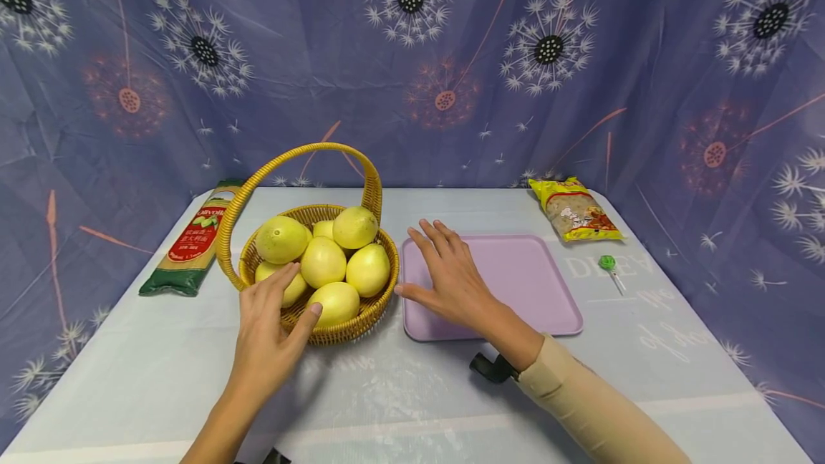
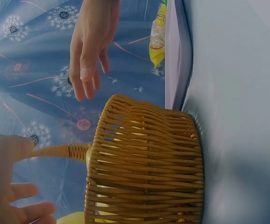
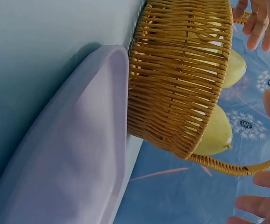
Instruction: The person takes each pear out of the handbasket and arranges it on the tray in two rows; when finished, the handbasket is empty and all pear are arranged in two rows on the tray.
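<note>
A yellow wicker basket [image 1: 341, 334] with a tall arched handle [image 1: 316, 147] stands left of centre on the table. Several smooth yellow-green fruits [image 1: 322, 262] fill it to above the rim. My left hand [image 1: 267, 331] hovers at the basket's front left side, thumb and fingers spread and holding nothing. To the right of the basket, my right hand [image 1: 451, 278] is held over a flat lilac tray [image 1: 518, 278], its fingers extended and thumb toward the basket's rim. In the right wrist view a fruit [image 3: 214, 133] with a short stem end bulges past the basket's edge.
A green and red pasta packet [image 1: 193, 238] lies at the left edge of the table [image 1: 412, 407]. At the back right rests a yellow-ended clear food bag [image 1: 573, 210], with a green lollipop [image 1: 608, 263] in front of it. A patterned blue curtain [image 1: 290, 56] encloses the table.
</note>
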Motion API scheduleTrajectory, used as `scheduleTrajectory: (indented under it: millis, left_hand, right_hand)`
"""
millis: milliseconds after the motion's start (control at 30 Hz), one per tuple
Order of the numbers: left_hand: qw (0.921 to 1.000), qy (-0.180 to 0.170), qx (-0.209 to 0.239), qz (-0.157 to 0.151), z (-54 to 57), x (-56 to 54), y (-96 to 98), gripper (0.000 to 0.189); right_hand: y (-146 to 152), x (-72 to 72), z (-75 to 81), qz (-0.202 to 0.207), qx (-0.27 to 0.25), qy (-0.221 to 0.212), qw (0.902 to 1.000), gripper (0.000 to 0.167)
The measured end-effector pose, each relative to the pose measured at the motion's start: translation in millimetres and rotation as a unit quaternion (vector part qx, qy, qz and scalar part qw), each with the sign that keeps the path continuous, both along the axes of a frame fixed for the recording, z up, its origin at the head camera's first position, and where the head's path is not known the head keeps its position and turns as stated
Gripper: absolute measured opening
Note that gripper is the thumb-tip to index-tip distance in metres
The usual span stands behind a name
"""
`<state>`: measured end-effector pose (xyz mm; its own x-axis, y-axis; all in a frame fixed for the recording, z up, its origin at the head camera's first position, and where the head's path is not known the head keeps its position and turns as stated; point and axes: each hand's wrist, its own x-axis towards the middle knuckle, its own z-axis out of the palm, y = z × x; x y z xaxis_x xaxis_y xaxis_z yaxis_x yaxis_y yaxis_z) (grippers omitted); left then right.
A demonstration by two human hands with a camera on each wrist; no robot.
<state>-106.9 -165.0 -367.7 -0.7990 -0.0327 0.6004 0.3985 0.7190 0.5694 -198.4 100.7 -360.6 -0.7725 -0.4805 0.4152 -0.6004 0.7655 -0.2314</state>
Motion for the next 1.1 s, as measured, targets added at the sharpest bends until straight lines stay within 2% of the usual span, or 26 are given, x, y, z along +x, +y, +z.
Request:
scheduleTrajectory:
  millis: [200,600,1100]
  left_hand:
    - [0.9997,0.001,0.026,0.001,-3.3,3.4,-4.0,0.059]
    - [0.9962,-0.041,0.072,0.025,-5.6,12.3,-5.4,0.058]
    - [0.9904,-0.091,0.092,0.049,-15.7,19.5,-10.3,0.059]
  right_hand:
    - [-9,-7.3,1.8,0.018,-0.017,-0.022,0.9995,0.089]
    - [-27,-27.8,4.5,0.046,-0.083,-0.080,0.9922,0.088]
    - [-49,-48.8,12.4,0.068,-0.116,-0.135,0.9816,0.088]
